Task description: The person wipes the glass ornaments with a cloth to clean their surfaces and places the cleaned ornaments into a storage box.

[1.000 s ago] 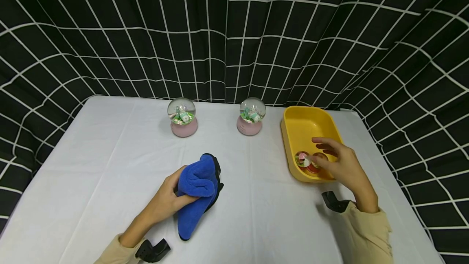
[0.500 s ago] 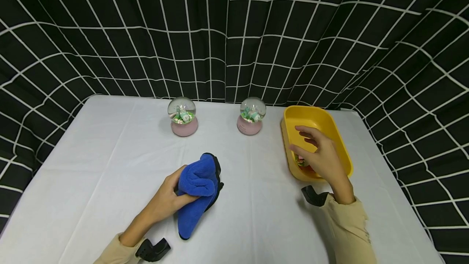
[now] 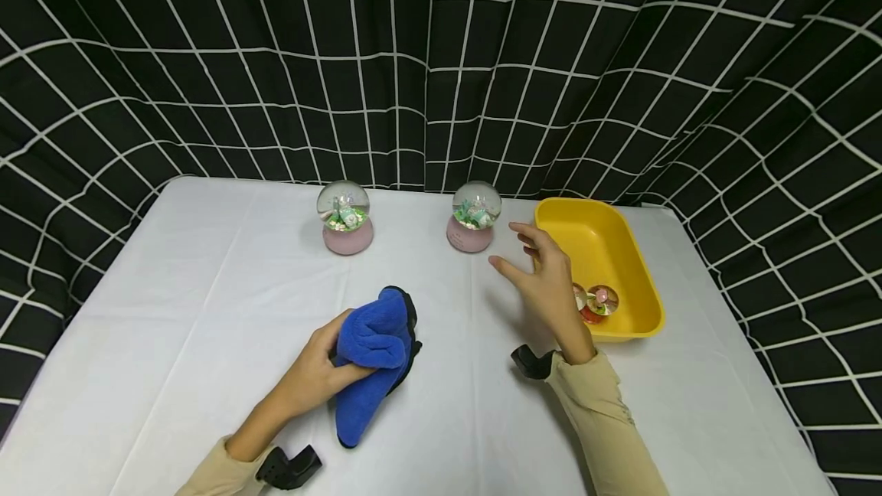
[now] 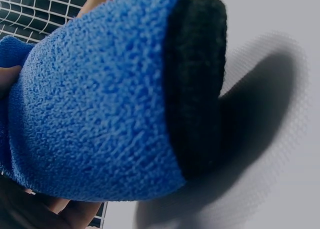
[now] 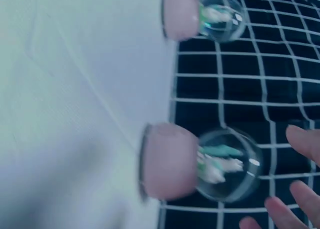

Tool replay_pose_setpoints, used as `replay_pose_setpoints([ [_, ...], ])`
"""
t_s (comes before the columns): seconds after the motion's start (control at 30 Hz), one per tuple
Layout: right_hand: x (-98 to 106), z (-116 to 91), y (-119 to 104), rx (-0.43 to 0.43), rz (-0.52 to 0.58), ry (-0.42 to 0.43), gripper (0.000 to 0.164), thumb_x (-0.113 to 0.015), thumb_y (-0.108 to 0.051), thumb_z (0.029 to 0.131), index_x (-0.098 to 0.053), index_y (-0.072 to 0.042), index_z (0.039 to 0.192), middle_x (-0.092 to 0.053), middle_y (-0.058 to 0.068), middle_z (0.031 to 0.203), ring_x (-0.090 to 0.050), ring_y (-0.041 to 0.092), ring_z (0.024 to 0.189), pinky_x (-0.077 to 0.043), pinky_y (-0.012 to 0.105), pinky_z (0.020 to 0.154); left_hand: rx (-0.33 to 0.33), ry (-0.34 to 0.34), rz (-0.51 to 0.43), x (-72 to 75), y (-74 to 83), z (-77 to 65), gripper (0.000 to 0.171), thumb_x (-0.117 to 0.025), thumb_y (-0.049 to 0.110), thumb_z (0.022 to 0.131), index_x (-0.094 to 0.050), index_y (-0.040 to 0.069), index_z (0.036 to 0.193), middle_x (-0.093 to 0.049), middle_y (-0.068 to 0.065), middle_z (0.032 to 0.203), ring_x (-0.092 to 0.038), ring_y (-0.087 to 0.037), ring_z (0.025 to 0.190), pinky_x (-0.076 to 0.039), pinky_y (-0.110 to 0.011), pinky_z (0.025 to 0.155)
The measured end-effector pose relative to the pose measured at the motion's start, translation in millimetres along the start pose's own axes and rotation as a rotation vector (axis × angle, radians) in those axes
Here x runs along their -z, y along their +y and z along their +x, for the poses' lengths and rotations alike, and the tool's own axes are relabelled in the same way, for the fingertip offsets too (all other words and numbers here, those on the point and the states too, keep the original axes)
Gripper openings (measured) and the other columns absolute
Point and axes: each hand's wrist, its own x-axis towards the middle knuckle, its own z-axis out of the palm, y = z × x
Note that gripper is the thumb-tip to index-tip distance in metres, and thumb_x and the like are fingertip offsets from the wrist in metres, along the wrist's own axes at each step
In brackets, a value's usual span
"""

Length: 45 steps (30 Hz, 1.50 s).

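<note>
My left hand [image 3: 322, 367] grips a folded blue cloth [image 3: 372, 339] with black edging, low over the table; in the left wrist view the cloth [image 4: 100, 104] hides most of the fingers. My right hand [image 3: 547, 282] holds nothing, its thumb and fingers spread apart. It is between the yellow bin and the nearer of two snow globes, the right snow globe [image 3: 472, 219]. Both globes have pink bases and green and white figures inside. In the right wrist view, the fingertips [image 5: 300, 141] are close beside that globe's glass dome. The left snow globe [image 3: 345, 219] stands farther off.
A yellow bin [image 3: 637, 270] stands at the right of the white table [image 3: 234, 282]. Inside it lie small red-based globes [image 3: 602, 301], partly hidden by my right forearm. A black curtain [image 3: 386, 83] with white grid lines hangs behind and around the table.
My right hand has moved left from over the yellow bin towards the right snow globe, with nothing in it. My left hand and the blue cloth have stayed in place.
</note>
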Motion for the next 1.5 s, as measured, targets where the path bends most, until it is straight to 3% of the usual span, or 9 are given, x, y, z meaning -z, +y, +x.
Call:
replay_pose_setpoints([
  [0.33, -32.7, 20.4, 15.2, -0.058, 0.048, -0.023, 0.067, -0.08, -0.012, 0.082, -0.049, -0.003, 0.141, -0.05, 0.019, 0.144, -0.052, 0.039, 0.129, -0.045, 0.049, 0.108, -0.003, -0.001, 0.017, 0.1, -0.8, 0.5, 0.051, -0.075, 0.004, 0.083, -0.057, 0.014, 0.129, -0.068, -0.006, 0.118, -0.062, -0.008, 0.107, -0.051, -0.024, 0.093],
  [0.5, -42.1, 30.1, 19.5, -0.13, 0.088, 0.002, 0.078, -0.079, -0.015, 0.084, -0.036, -0.004, 0.148, -0.043, 0.017, 0.149, -0.049, 0.036, 0.133, -0.043, 0.045, 0.111, -0.001, 0.006, 0.047, 0.5, 0.4, -0.5, 0.051, -0.076, 0.005, 0.082, -0.058, 0.013, 0.129, -0.069, -0.006, 0.117, -0.063, -0.007, 0.107, -0.052, -0.024, 0.092],
  [0.7, -51.0, 46.0, 24.7, -0.138, 0.086, -0.006, 0.082, -0.081, -0.017, 0.082, -0.036, -0.004, 0.149, -0.043, 0.017, 0.151, -0.049, 0.035, 0.134, -0.044, 0.045, 0.11, 0.005, 0.012, 0.055, 0.7, 3.3, -0.6, 0.049, -0.076, 0.005, 0.082, -0.059, 0.015, 0.127, -0.069, -0.004, 0.115, -0.063, -0.006, 0.104, -0.053, -0.024, 0.09],
  [0.9, -61.0, 58.2, 31.1, -0.155, 0.115, -0.062, 0.088, -0.081, -0.014, 0.082, -0.028, 0.0, 0.151, -0.041, 0.022, 0.151, -0.042, 0.036, 0.14, -0.036, 0.047, 0.117, -0.022, 0.025, 0.049, -0.1, 5.4, -0.3, 0.05, -0.076, 0.003, 0.082, -0.059, 0.013, 0.128, -0.069, -0.005, 0.117, -0.063, -0.006, 0.105, -0.053, -0.023, 0.089],
  [1.17, -64.3, 66.6, 33.0, -0.148, 0.091, -0.05, 0.092, -0.082, -0.016, 0.081, -0.024, -0.007, 0.152, -0.044, 0.022, 0.15, -0.044, 0.034, 0.138, -0.037, 0.046, 0.115, -0.034, 0.029, 0.048, -1.3, 7.0, 1.3, 0.049, -0.076, 0.002, 0.082, -0.06, 0.011, 0.128, -0.069, -0.007, 0.116, -0.063, -0.005, 0.104, -0.055, -0.024, 0.086],
  [1.5, -57.0, 57.2, 26.9, -0.18, 0.062, -0.079, 0.093, -0.084, -0.015, 0.08, -0.025, -0.002, 0.15, -0.044, 0.029, 0.148, -0.046, 0.037, 0.137, -0.037, 0.046, 0.116, -0.013, 0.023, 0.046, 0.0, 7.2, 0.9, 0.049, -0.075, 0.003, 0.083, -0.06, 0.012, 0.128, -0.069, -0.006, 0.116, -0.063, -0.005, 0.104, -0.056, -0.026, 0.084],
])
